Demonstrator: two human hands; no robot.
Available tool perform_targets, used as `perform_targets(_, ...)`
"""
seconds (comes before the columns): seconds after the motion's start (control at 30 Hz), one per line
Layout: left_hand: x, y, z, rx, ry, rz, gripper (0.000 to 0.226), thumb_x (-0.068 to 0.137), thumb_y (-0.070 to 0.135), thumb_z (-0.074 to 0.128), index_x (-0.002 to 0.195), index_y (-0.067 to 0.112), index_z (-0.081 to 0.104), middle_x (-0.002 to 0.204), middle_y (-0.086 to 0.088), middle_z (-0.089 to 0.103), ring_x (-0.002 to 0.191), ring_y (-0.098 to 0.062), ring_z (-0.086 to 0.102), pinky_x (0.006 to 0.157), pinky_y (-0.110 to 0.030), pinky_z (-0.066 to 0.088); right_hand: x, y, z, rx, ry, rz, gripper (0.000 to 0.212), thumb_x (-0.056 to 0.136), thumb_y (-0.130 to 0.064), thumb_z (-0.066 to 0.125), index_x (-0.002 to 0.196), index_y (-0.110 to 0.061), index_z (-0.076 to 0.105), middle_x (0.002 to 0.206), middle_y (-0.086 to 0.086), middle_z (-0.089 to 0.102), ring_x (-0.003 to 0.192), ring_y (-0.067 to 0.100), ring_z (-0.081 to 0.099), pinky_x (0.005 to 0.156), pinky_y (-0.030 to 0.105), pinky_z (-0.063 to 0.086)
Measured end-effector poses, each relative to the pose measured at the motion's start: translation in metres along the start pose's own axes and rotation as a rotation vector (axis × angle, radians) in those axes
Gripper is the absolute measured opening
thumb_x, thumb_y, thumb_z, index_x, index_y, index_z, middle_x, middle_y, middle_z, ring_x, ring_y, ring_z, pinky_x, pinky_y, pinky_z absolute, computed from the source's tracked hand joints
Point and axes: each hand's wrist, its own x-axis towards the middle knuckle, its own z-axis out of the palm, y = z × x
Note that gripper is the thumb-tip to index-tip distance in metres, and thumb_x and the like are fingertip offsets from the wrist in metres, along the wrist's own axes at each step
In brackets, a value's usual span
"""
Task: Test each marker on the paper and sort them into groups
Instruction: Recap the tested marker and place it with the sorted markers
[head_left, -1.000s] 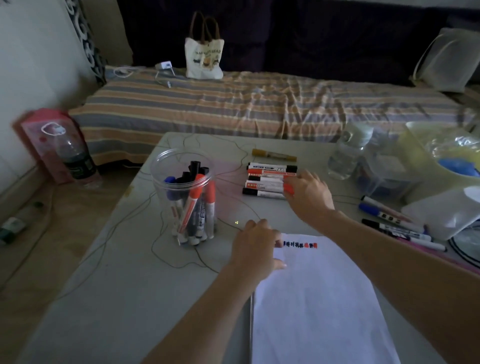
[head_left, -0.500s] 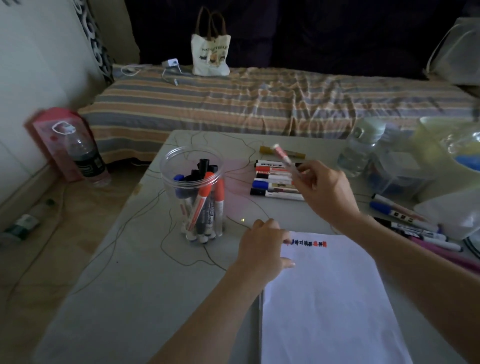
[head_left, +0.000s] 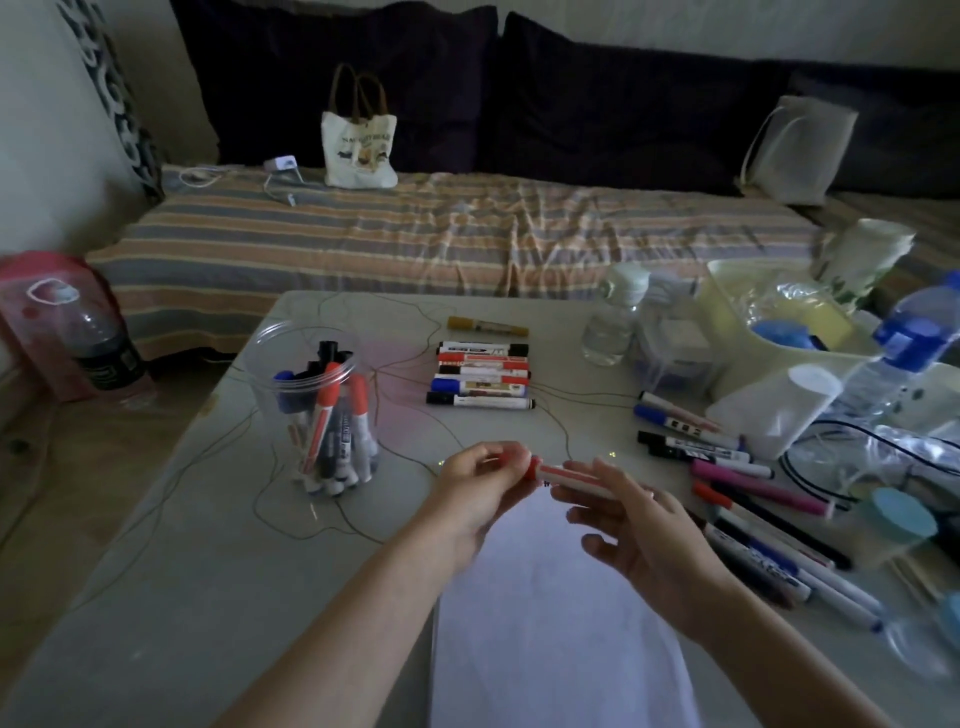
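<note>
Since the last frame the red marker (head_left: 566, 475) has come back from over the sorted row to just above the top edge of the paper (head_left: 550, 613), and the left hand (head_left: 480, 488) has lifted off the paper to meet it. The marker lies roughly level between both hands.

Table (head_left: 218, 571): near edge and right side cut off by the frame. Paper: bottom cut off; forearms and hands cover its top corners, and the test marks are nearly all hidden, only a dark speck showing under the marker.

Jar (head_left: 324, 410): clear plastic, upright, left of the hands, markers standing in it; the colours at the bottom are hard to make out.

Row of markers (head_left: 480, 376): six lying side by side behind the hands, with a yellow one apart at the far end. Loose markers (head_left: 727, 467) lie scattered to the right; the nearest are partly behind the right wrist.

Right hand (head_left: 639, 525): fingers curled round the marker barrel. Left hand: fingertips pinch the red cap end. Motion blur there, so cannot tell whether the cap is seated or coming off.
</note>
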Motion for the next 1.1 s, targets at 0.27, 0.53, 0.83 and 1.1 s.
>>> perform_targets(0.27, 0.003, -0.003, 0.007, 0.024, 0.088, 0.058, 0.019, 0.089, 0.010, 0.065, 0.107, 0.008, 0.064, 0.094, -0.007, 0.075, 0.093, -0.018, 0.072, 0.084, -0.031, 0.057, -0.001, 0.003, 0.000, -0.459, -0.046, -0.043, 0.020, 0.096, -0.028, 0.058, 0.110, -0.019, 0.068, 0.081, -0.002, 0.075, 0.063, 0.008, 0.062, 0.067, 0.023, 0.056)
perform_targets(0.53, 0.010, -0.011, 0.018, 0.000, 0.072, 0.041, 0.017, 0.096, 0.013, 0.055, 0.111, 0.005, 0.057, 0.098, -0.010, 0.074, 0.092, -0.018, 0.072, 0.081, -0.030, 0.058, 0.007, 0.005, 0.007, -0.603, 0.048, -0.176, 0.019, 0.093, -0.033, 0.059, 0.082, -0.024, 0.072, 0.065, -0.013, 0.070, 0.051, 0.000, 0.053, 0.056, 0.015, 0.049)
perform_targets(0.83, 0.016, -0.021, 0.026, -0.153, 0.255, -0.003, 0.011, 0.096, 0.011, 0.055, 0.099, 0.003, 0.061, 0.098, -0.015, 0.071, 0.084, -0.018, 0.070, 0.071, -0.025, 0.056, 0.013, 0.021, 0.007, -0.952, 0.171, -0.646, 0.023, 0.095, -0.030, 0.061, 0.089, -0.015, 0.077, 0.065, -0.005, 0.068, 0.061, 0.010, 0.062, 0.054, 0.022, 0.050)
perform_targets(1.1, 0.009, -0.026, 0.029, -0.135, 0.216, -0.044, 0.018, 0.094, 0.017, 0.060, 0.105, 0.003, 0.062, 0.097, -0.012, 0.073, 0.087, -0.017, 0.072, 0.074, -0.025, 0.058, 0.011, 0.024, -0.001, -1.029, 0.185, -0.696, 0.016, 0.094, -0.029, 0.062, 0.096, -0.021, 0.076, 0.065, -0.007, 0.069, 0.054, 0.008, 0.062, 0.052, 0.023, 0.051)
